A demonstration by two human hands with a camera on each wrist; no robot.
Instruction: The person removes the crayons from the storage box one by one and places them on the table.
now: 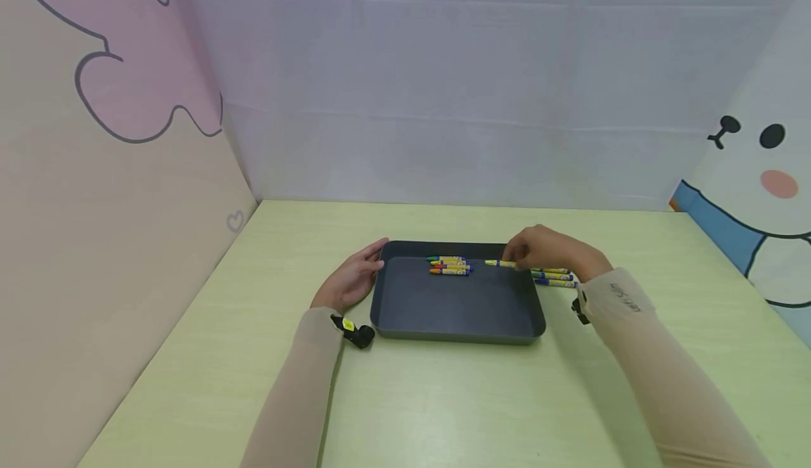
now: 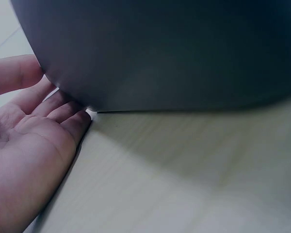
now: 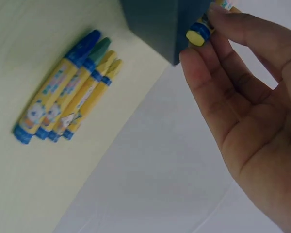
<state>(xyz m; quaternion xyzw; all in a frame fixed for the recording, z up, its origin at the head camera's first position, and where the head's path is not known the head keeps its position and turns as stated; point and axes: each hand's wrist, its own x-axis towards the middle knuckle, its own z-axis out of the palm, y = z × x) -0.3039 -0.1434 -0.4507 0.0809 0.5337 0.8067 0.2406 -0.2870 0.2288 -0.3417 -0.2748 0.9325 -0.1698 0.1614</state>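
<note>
A dark grey tray (image 1: 456,313) lies on the table. My left hand (image 1: 347,281) rests against its left side, thumb and fingertips at the outer wall; the left wrist view shows the fingers (image 2: 63,109) beside the tray's wall (image 2: 160,58). Above the tray's right part, my right hand (image 1: 548,251) pinches a yellow crayon (image 1: 499,263) between thumb and fingers. Its blue-banded yellow end (image 3: 198,35) shows in the right wrist view. Several crayons (image 1: 450,267) lie side by side in the tray, with green, yellow and orange among their tips.
More crayons (image 3: 63,92) lie in a row on the table (image 1: 431,405), just outside the tray's right wall, with blue, green and yellow tips. A pale fabric backdrop (image 1: 443,102) stands behind the table, with cartoon-printed panels at both sides.
</note>
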